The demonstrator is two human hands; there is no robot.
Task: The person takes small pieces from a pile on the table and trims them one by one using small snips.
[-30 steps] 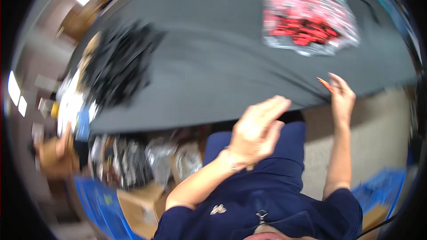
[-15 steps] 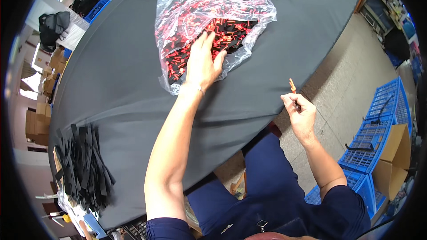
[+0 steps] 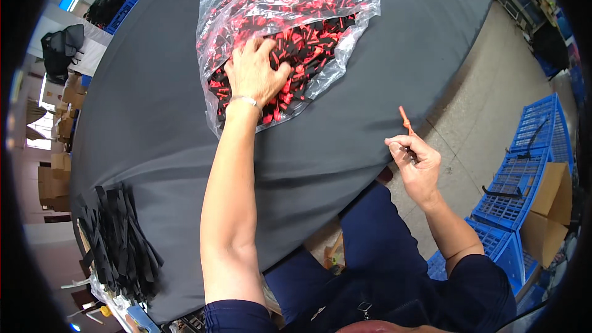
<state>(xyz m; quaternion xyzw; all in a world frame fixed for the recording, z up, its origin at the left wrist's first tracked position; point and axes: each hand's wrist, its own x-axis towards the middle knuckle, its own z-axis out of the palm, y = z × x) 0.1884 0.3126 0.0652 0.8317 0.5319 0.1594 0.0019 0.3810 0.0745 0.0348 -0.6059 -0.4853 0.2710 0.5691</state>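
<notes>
A clear plastic bag (image 3: 354, 40) lies on the table, its mouth turned toward me. Inside is a heap of small red-orange and black pieces (image 3: 311, 46). My left hand (image 3: 256, 74) reaches into the mouth, palm down on the heap, fingers apart and bent, with their tips partly hidden. My right hand (image 3: 420, 169), closed in a pinch at the table's right edge, holds a small orange-and-black piece (image 3: 404, 120). Its thin orange end sticks up above the fingers; a dark part shows between them.
A black cloth covers the curved table (image 3: 154, 105). Black strips (image 3: 120, 240) lie piled at its left edge. To the right, blue plastic crates (image 3: 515, 179) stand on the floor beside an open cardboard box (image 3: 546, 209).
My left hand has moved left over the heap, and its fingers have bent. My right hand stays in nearly the same place, still holding the small orange-and-black piece.
</notes>
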